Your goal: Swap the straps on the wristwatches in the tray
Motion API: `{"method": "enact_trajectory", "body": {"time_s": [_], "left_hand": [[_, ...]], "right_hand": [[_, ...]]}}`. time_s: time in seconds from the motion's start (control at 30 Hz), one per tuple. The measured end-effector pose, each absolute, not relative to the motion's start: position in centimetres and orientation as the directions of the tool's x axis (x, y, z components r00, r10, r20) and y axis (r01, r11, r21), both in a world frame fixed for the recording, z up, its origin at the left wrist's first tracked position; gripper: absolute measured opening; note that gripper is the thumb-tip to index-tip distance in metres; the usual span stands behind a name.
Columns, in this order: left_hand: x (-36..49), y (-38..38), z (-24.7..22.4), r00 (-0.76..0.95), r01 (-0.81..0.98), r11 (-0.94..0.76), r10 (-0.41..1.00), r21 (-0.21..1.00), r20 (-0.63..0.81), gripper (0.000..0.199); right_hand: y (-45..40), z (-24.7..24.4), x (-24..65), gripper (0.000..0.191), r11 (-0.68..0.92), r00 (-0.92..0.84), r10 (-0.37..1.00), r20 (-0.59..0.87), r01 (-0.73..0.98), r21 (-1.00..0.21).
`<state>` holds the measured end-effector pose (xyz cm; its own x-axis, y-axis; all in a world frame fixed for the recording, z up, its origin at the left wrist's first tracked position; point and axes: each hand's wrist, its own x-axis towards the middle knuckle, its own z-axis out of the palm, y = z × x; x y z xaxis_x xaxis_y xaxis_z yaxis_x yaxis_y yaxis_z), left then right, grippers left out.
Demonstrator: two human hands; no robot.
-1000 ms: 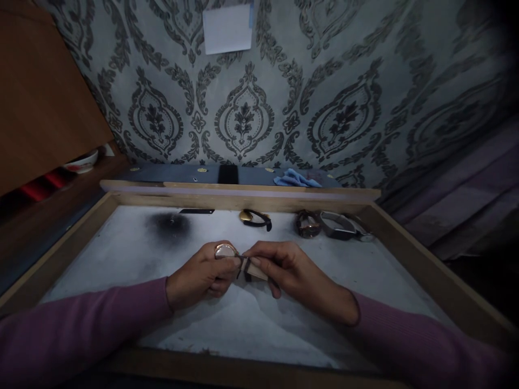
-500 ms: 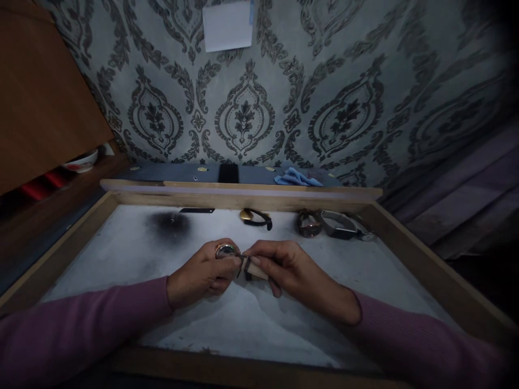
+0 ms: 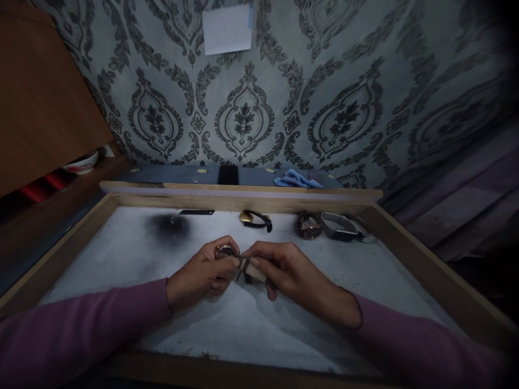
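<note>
My left hand (image 3: 214,270) is closed on a round watch (image 3: 224,251) with a shiny rim, its thumb near the case edge. My right hand (image 3: 284,270) pinches the watch's strap (image 3: 253,268), which looks light on one face and dark along parts, just right of the case. The fingertips of both hands nearly meet where strap and case join. Small dark pieces there are too fine to make out. Both hands are above the white surface (image 3: 194,329) of a wood-framed tray.
Along the tray's far side are a dark flat blade-like strip (image 3: 197,212), a gold watch with a black strap (image 3: 256,220), a brown watch (image 3: 308,225) and a grey-banded watch (image 3: 340,227). Beyond the rim lie a black object (image 3: 228,174) and a blue cloth (image 3: 297,178).
The fingers of my right hand have shifted slightly at the strap, and the lower fingertip has moved a little left. The watch case is tilted a little differently in my left hand.
</note>
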<state>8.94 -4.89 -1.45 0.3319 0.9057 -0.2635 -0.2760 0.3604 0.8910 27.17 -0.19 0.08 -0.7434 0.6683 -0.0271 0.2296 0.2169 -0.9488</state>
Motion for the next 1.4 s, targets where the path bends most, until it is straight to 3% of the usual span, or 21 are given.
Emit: {"method": "enact_trajectory", "body": {"time_s": [0.33,1.4], "left_hand": [[8.60,-4.77,-1.32,0.325,-0.278,0.373,0.904,0.885,-0.279,0.024],[8.60,-4.76,-1.12,0.348,-0.261,0.397,0.889,0.880,-0.298,0.023]], "right_hand": [[-0.17,0.03,27.32,0.028,0.275,-0.761,0.649,0.024,0.205,-0.939],[-0.26,-0.29,27.07,0.025,0.211,-0.724,0.690,0.006,0.193,-0.958]]}}
